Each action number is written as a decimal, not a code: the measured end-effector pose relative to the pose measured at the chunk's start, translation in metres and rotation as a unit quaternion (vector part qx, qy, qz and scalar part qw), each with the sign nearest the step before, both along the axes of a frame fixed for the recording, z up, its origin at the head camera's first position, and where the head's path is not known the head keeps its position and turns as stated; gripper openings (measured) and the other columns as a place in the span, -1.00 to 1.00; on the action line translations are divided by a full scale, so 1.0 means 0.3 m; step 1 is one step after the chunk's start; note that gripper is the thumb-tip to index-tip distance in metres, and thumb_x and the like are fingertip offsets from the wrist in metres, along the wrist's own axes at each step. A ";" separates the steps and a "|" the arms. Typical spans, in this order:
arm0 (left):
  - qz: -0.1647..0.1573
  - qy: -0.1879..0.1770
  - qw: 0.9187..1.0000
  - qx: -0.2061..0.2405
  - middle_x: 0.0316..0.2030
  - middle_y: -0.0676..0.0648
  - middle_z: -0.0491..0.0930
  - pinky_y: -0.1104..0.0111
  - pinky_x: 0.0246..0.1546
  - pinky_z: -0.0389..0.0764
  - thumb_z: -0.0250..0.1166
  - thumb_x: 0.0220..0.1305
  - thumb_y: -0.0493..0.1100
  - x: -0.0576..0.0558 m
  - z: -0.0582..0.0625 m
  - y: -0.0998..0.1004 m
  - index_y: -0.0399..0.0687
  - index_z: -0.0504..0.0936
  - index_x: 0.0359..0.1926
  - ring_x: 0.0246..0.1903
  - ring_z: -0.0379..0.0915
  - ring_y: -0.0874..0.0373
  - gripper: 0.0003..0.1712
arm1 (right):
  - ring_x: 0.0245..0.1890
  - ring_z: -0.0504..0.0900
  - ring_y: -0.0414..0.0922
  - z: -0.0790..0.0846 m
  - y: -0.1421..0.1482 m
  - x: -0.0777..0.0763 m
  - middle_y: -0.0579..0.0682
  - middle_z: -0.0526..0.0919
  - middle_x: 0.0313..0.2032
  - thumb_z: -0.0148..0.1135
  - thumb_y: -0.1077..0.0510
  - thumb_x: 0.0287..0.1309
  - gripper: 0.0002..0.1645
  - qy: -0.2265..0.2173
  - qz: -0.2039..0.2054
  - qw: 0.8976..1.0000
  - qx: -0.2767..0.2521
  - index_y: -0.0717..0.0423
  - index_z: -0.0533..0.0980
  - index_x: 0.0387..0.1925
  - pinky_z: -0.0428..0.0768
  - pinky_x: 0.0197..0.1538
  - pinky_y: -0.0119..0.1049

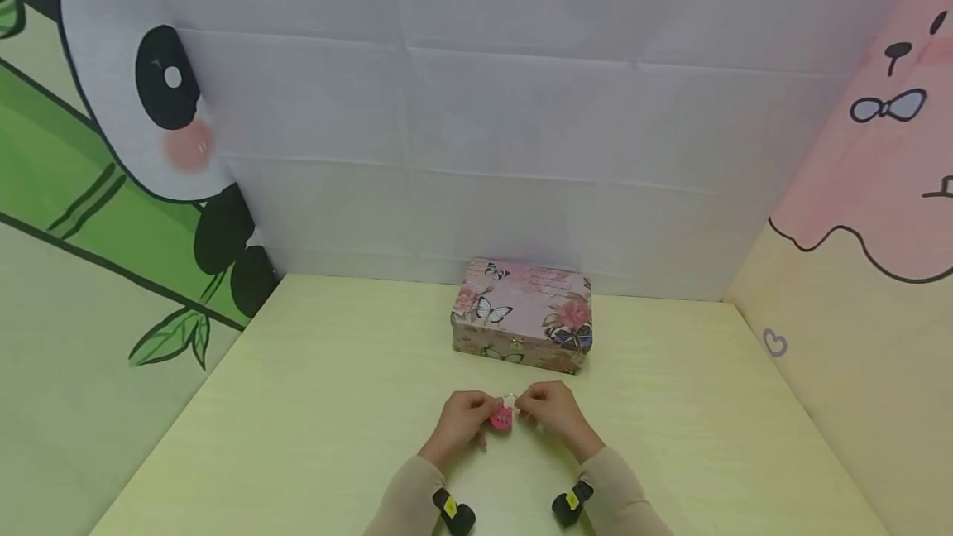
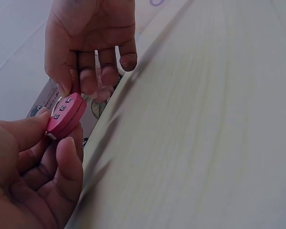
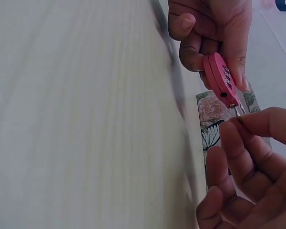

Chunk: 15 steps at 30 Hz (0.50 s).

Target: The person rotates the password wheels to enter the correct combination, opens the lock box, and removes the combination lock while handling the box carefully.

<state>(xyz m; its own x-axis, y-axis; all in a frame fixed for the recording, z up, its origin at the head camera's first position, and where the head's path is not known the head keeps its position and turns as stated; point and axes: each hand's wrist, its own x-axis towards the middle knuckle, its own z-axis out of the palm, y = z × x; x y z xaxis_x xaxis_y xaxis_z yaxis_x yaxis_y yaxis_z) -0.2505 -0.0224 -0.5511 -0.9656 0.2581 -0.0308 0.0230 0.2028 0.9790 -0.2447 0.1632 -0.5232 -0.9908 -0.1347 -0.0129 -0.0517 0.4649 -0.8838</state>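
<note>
A small pink combination padlock [image 1: 502,418] with several number dials on its face is between the two hands, above the table. My left hand [image 1: 465,422] pinches the body of the padlock [image 2: 66,113] between thumb and fingers. The thumb and forefinger of my right hand [image 1: 554,412] pinch its thin metal shackle [image 3: 238,111], which sticks out from the body's end. The other fingers of the right hand [image 3: 257,167] are loosely bent below. Part of the padlock's body is covered by the left fingers.
Behind the hands, a pink flowered box [image 1: 521,313] with butterflies and a small front clasp stands shut near the back of the pale wooden table [image 1: 335,404]. A white cloth [image 1: 484,122] hangs behind the table, with cartoon-printed panels at both sides.
</note>
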 end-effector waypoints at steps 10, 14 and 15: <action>-0.020 0.001 1.000 0.007 -0.39 -0.03 0.64 0.48 -0.76 0.47 0.28 0.39 -0.18 0.031 0.008 0.024 -0.37 0.72 -0.30 -0.80 0.34 0.30 -0.73 | -0.55 0.47 -0.20 0.008 0.038 0.022 -0.04 0.65 -0.52 0.29 0.20 0.16 -0.83 -0.005 0.017 1.000 0.021 0.22 0.67 -0.48 0.39 -0.53 -0.34; -0.026 -0.004 1.000 0.017 -0.37 -0.04 0.65 0.49 -0.77 0.47 0.27 0.39 -0.21 0.043 0.008 0.034 -0.39 0.71 -0.27 -0.80 0.33 0.31 -0.74 | -0.55 0.48 -0.19 0.013 0.053 0.032 -0.02 0.66 -0.52 0.29 0.20 0.15 -0.82 -0.008 0.022 0.999 0.025 0.23 0.67 -0.48 0.39 -0.53 -0.34; -0.027 -0.006 0.999 0.020 -0.36 -0.05 0.65 0.49 -0.77 0.47 0.27 0.39 -0.22 0.046 0.008 0.037 -0.40 0.71 -0.27 -0.80 0.33 0.31 -0.75 | -0.55 0.48 -0.19 0.014 0.057 0.035 -0.02 0.65 -0.53 0.29 0.20 0.15 -0.82 -0.007 0.025 0.999 0.026 0.23 0.67 -0.48 0.40 -0.53 -0.34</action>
<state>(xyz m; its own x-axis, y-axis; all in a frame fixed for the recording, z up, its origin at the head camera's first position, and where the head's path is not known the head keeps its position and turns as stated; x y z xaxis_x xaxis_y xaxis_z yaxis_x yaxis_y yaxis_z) -0.2367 -0.0112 -0.5488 -0.9500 0.3107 -0.0306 0.0214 0.1626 0.9865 -0.2343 0.1803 -0.5191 -0.9827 -0.1819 -0.0339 -0.0641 0.5068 -0.8597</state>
